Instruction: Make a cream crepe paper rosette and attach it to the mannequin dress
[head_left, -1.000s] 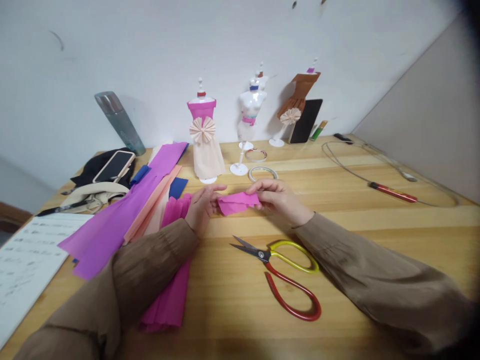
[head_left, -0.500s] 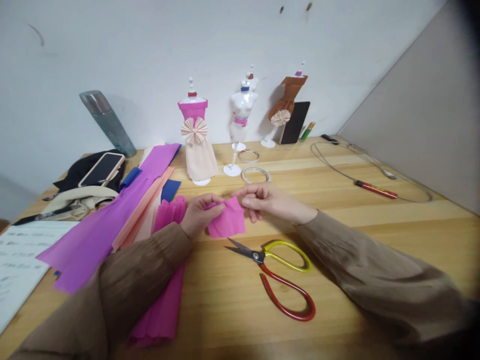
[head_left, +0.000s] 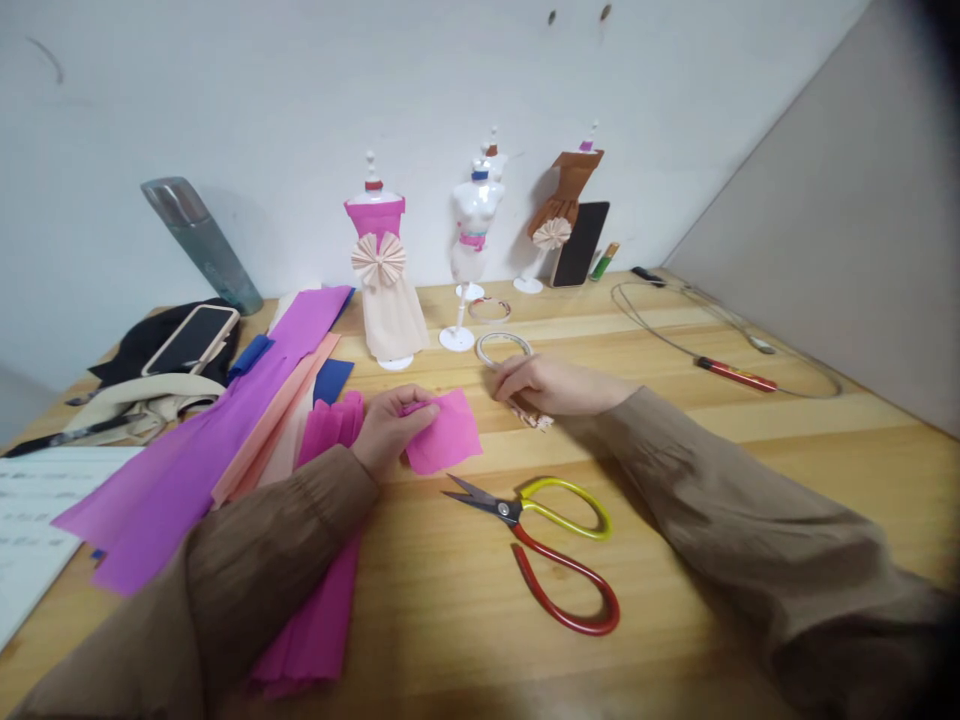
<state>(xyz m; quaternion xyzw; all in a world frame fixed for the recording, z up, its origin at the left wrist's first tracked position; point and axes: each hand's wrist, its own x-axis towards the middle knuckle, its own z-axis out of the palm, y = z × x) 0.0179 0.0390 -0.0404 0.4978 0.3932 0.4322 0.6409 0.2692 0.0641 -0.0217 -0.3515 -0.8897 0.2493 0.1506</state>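
Observation:
My left hand (head_left: 390, 430) pinches the left edge of a small square of bright pink crepe paper (head_left: 448, 432), held just above the table. My right hand (head_left: 544, 383) is at the near side of a white tape roll (head_left: 504, 346), its fingers curled together and pointing down. What those fingertips hold, if anything, is hidden. Below that hand shows a small pale, frilly scrap (head_left: 534, 416). Between my forearms lie scissors (head_left: 504, 510) with one yellow and one red handle, blades slightly apart. Folded pink crepe paper (head_left: 319, 610) lies partly under my left sleeve.
Behind stand a mannequin in a pink and cream dress (head_left: 390, 310), a bare white mannequin (head_left: 476, 215) and a brown-dressed one (head_left: 570, 185). Purple crepe paper (head_left: 180, 480), a phone (head_left: 191, 340) and a bottle (head_left: 202, 245) are left. A red-handled cable tool (head_left: 736, 374) lies right.
My right hand has left the pink paper's side and moved right to the tape roll, its fingers now curled downward. My left hand keeps hold of the paper. The view has shifted slightly.

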